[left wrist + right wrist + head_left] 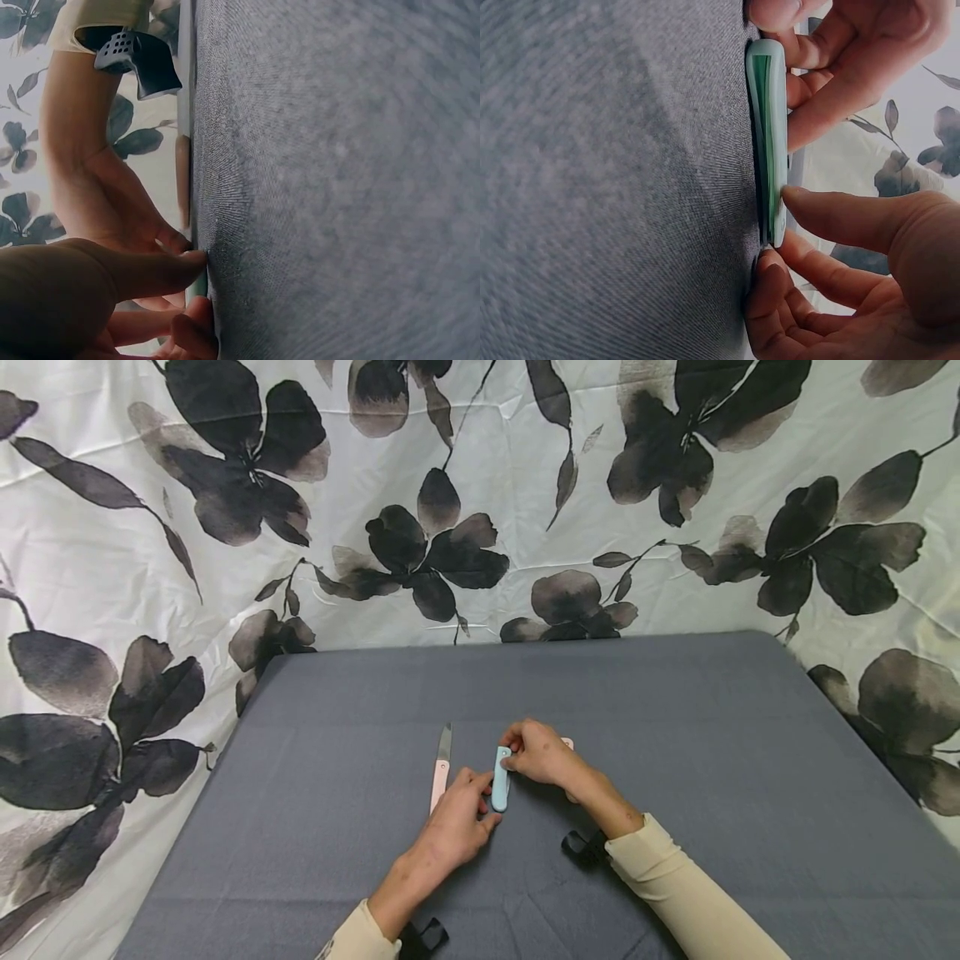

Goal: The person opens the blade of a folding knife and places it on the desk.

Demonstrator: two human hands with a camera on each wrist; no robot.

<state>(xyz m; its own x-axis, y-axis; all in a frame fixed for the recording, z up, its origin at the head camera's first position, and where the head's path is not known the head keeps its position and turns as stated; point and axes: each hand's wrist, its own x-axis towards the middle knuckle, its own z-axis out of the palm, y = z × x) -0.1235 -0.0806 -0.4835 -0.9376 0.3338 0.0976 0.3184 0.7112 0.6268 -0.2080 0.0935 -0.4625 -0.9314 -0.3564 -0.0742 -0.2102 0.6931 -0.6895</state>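
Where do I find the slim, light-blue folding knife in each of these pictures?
Head: the slim, light-blue folding knife lies below centre, between the bare left hand and bare right hand.
Left wrist: only a greenish sliver, lower left of centre, mostly hidden behind the left hand.
Right wrist: running vertically, just right of centre, mostly upper half.
Shared landmark: the flat grey cloth surface.

Left grip (457, 827) — thumb (489, 824), forefinger (480, 782) apart | right grip (538, 754) — pinching | forearms (406, 878) angled inward
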